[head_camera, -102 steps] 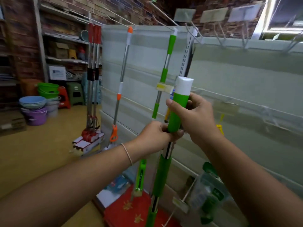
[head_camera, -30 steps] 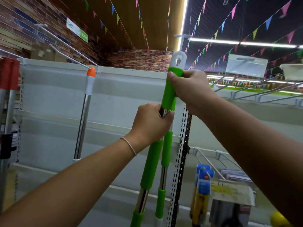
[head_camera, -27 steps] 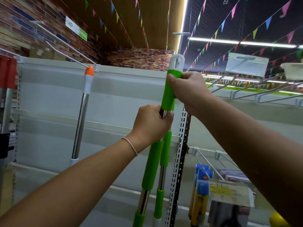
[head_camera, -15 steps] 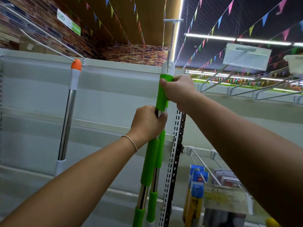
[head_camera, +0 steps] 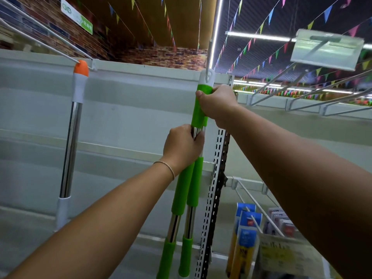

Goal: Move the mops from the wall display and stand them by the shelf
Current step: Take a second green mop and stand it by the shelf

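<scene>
green mop handles (head_camera: pixel 182 195) upright, both hands — left hand (head_camera: pixel 182 147), right hand (head_camera: pixel 218 103) — gripping

Green-and-chrome mop handles (head_camera: pixel 182 190), an orange-tipped white-and-chrome mop handle (head_camera: pixel 71 137), multicoloured bunting (head_camera: pixel 259 39).

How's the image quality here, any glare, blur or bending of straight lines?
Head view: the ceiling light strip glares; wide-angle bending curves the white display panel; the hanging price tag is smeared; the two green-gripped mop handles and both hands stay sharp.
</scene>
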### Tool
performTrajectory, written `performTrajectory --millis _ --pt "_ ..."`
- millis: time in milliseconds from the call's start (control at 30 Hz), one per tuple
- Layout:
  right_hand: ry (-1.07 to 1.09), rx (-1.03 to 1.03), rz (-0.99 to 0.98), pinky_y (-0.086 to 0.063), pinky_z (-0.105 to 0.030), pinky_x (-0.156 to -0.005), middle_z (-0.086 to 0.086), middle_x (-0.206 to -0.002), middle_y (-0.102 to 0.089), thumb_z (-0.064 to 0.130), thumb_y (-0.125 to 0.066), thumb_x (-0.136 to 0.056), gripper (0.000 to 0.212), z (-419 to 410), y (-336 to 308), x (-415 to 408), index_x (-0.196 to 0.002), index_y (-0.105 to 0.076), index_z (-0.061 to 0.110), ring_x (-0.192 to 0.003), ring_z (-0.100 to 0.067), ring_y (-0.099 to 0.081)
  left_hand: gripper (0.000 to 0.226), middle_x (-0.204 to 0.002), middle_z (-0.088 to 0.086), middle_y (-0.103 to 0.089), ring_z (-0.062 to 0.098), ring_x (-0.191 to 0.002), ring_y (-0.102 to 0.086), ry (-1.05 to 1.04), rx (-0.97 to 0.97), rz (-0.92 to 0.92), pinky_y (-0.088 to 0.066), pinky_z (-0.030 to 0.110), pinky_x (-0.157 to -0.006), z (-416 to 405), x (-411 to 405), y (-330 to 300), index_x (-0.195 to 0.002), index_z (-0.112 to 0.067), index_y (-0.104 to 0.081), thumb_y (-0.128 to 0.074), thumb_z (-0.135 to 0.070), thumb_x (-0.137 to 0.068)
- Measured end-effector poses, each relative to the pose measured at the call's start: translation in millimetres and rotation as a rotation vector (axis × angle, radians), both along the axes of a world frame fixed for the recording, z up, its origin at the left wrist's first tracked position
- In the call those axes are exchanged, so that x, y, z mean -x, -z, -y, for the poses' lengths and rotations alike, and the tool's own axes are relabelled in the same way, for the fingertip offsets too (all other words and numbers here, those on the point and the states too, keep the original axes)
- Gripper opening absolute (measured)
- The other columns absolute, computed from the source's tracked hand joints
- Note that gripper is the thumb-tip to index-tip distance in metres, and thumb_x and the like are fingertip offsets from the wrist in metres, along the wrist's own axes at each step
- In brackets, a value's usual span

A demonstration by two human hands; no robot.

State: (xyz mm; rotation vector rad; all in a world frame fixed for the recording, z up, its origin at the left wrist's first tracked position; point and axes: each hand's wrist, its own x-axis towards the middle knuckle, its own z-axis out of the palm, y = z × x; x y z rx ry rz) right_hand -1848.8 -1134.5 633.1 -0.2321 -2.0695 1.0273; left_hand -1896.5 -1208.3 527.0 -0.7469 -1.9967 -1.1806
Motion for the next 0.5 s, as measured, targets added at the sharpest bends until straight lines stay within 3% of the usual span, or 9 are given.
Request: performTrajectory --millis 100,233,333,500 --pt "0.001 -0.002 0.004 -0.059 -0.040 -0.081 -0.011 -0.100 -0.066 0.038 -0.063 -0.092 0.036 -3.5 -0.3 5.5 -0.109 -0.061 0.006 -0.088 -0.025 -0.067 0.038 -0.063 0.003 -0.059 0.024 -0.059 -0.057 -0.004 -0.005 -0.005 -0.042 0.027 -0.053 -5.6 4.4 1.2 -0.061 -0.021 -0.046 -0.053 -0.043 -0.092" --pt "0.023 -0.008 0.005 -0.060 -0.041 -0.080 -0.011 -0.099 -0.066 0.040 -0.064 -0.091 0.037 -7.4 1.2 11.1 -0.106 -0.060 0.006 -0.087 -0.025 -0.068 0.035 -0.063 -0.001 -0.054 0.019 -0.056 -0.051 -0.019 -0.019 -0.019 -0.030 0.023 -0.046 -10.5 8.6 5.6 -0.069 -0.018 -0.051 -0.051 -0.044 -0.093" --pt "0.064 -0.018 -0.004 -0.061 -0.042 -0.077 -0.011 -0.096 -0.068 0.043 -0.064 -0.090 0.040 -9.0 1.6 12.8 -0.102 -0.061 0.005 -0.084 -0.025 -0.069 0.034 -0.064 -0.002 -0.053 0.019 -0.057 -0.051 -0.004 -0.026 -0.025 -0.031 0.024 -0.047 -12.0 8.1 9.1 -0.073 -0.018 -0.051 -0.049 -0.044 -0.095" --pt "0.113 -0.027 0.009 -0.061 -0.039 -0.075 -0.009 -0.095 -0.069 0.047 -0.066 -0.088 0.044 -6.4 2.0 7.1 -0.101 -0.062 0.005 -0.083 -0.023 -0.070 0.028 -0.073 0.004 -0.058 0.023 -0.063 -0.050 -0.008 0.009 -0.032 -0.036 0.027 -0.058 -10.9 5.5 11.7 -0.081 -0.016 -0.050 -0.048 -0.040 -0.096"
